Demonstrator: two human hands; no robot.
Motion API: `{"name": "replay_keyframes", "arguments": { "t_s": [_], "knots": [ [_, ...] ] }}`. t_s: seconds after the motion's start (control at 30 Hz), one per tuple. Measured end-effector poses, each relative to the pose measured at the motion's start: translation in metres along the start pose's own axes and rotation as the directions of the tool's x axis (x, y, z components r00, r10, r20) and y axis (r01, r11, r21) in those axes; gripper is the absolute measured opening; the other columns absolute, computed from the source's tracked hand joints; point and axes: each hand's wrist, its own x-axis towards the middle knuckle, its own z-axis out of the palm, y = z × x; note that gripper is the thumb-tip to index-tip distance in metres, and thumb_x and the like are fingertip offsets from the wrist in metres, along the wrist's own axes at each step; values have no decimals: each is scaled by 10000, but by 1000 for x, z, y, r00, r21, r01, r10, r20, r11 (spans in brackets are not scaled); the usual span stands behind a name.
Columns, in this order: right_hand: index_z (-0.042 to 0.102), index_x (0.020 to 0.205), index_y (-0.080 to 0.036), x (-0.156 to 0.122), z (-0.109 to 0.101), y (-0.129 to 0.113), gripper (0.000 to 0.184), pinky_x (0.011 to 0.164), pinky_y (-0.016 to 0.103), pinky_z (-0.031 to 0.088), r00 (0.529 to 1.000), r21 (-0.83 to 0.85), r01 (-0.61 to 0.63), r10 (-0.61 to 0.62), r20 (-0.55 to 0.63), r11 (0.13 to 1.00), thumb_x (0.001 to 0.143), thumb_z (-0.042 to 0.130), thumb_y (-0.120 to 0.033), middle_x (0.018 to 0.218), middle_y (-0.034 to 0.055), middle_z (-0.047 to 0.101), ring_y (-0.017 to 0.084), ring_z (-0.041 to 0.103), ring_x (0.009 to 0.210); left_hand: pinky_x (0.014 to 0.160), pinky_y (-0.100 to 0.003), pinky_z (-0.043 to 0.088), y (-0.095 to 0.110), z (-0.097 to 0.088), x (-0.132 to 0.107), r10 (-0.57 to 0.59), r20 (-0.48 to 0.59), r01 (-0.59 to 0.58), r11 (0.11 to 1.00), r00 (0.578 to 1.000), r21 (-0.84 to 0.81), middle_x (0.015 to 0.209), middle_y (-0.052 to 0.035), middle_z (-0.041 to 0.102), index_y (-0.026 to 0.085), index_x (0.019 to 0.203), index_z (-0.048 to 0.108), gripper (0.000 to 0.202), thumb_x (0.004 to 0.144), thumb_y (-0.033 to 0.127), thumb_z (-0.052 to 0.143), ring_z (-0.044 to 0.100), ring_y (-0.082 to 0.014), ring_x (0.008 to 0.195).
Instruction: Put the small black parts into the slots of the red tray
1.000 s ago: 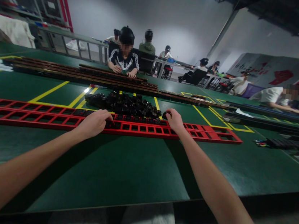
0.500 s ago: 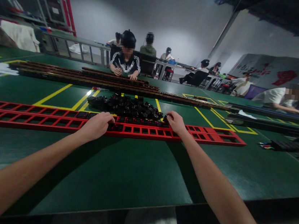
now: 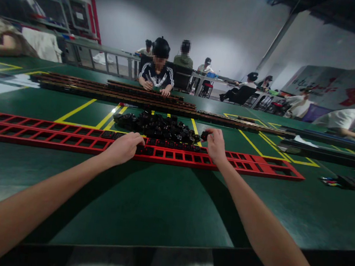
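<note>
A long red frame [image 3: 181, 156] with two rows of rectangular slots lies across the green table. Small black parts [image 3: 171, 144] sit in several slots of its far row, and a few in the near row. My left hand [image 3: 123, 149] rests over the frame with its fingers bent together at the slots; whatever they grip is hidden. Just beyond the frame's far edge, my right hand [image 3: 216, 145] pinches a small black part [image 3: 204, 135]. Left of it is a heap of loose glossy black parts [image 3: 162, 126].
Long dark strips [image 3: 114, 91] lie stacked behind the heap. More dark bars [image 3: 327, 152] and a bundle with coloured wire ends [image 3: 330, 182] are at the right. Across the table sits a person in a dark striped shirt [image 3: 157, 76]. Yellow tape lines mark the tabletop.
The head view has turned, so the scene sits further right in the picture. My right hand has tilted slightly, still pinching the black part. My left hand stays at the same slots.
</note>
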Motion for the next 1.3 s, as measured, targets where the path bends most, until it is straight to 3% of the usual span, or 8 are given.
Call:
{"name": "replay_keyframes", "arguments": {
  "t_s": [0.1, 0.17, 0.3, 0.47, 0.63, 0.8, 0.97, 1.3],
  "knots": [
    [577, 1081, -203, -5, 18, -17, 246, 799, 363, 557, 994, 272, -108, 99, 47, 956, 896, 453, -307, 1125, 82, 540, 188, 593, 924, 879, -403, 498, 1, -1, 0, 1, 1, -1, 1000, 1000, 8, 968, -93, 625, 150, 946, 641, 329, 831, 25, 361, 565, -234, 940],
    [551, 1141, -223, -11, 29, -31, 310, 824, 366, 560, 989, 361, -135, 105, 101, 923, 842, 555, -308, 1159, 70, 554, 186, 595, 946, 874, -402, 498, 2, -2, 0, 6, 4, -6, 1000, 1000, 16, 981, -91, 627, 153, 954, 642, 330, 846, 27, 357, 563, -230, 937],
    [545, 1198, -216, -31, 38, -62, 432, 894, 409, 543, 985, 262, 1, -46, 164, 965, 784, 662, -247, 1163, 88, 592, 220, 600, 1012, 864, -394, 496, 2, -2, 0, 16, 8, -16, 999, 1000, 44, 997, -92, 629, 150, 965, 641, 337, 857, 20, 350, 558, -227, 933],
    [547, 1228, -202, -53, 38, -89, 384, 937, 443, 532, 898, 144, 230, -267, 349, 962, 855, 634, -230, 1131, 101, 635, 237, 624, 1040, 851, -381, 491, 2, 0, 0, 48, -3, -48, 994, 999, 103, 978, -94, 625, 154, 962, 646, 347, 841, 0, 360, 555, -228, 918],
    [524, 1282, -192, -60, 47, -94, 389, 996, 461, 512, 857, 105, 390, -402, 322, 915, 898, 585, -198, 1257, 147, 554, 262, 565, 1175, 908, -415, 479, 7, 2, -2, 131, -21, -126, 982, 991, 143, 1063, -100, 626, 154, 1080, 636, 280, 972, 162, 378, 559, -242, 974],
    [517, 1276, -208, -63, 52, -97, 375, 941, 445, 539, 851, 68, 418, -417, 318, 906, 908, 583, -186, 1194, 130, 562, 250, 584, 1100, 959, -424, 468, 12, 3, -2, 212, 34, -214, 972, 977, 92, 1105, -93, 636, 172, 1107, 641, 274, 1010, 296, 416, 569, -246, 1059],
    [557, 1148, -203, -65, 53, -97, 240, 894, 412, 539, 844, 39, 426, -412, 342, 904, 910, 579, -183, 1163, 122, 586, 235, 599, 1053, 967, -431, 471, 11, 5, 1, 208, 22, -209, 977, 978, 32, 1095, -86, 646, 193, 1113, 661, 247, 986, 315, 488, 567, -247, 1069],
    [599, 1122, -164, -45, 74, -111, 208, 856, 414, 495, 743, -136, 605, -495, 451, 785, 930, 562, -235, 1141, 151, 622, 263, 589, 1011, 951, -421, 477, 19, 5, -1, 170, 34, -172, 982, 985, 75, 1112, -88, 627, 198, 1122, 659, 269, 940, 173, 462, 552, -239, 1053]
  ]
}}
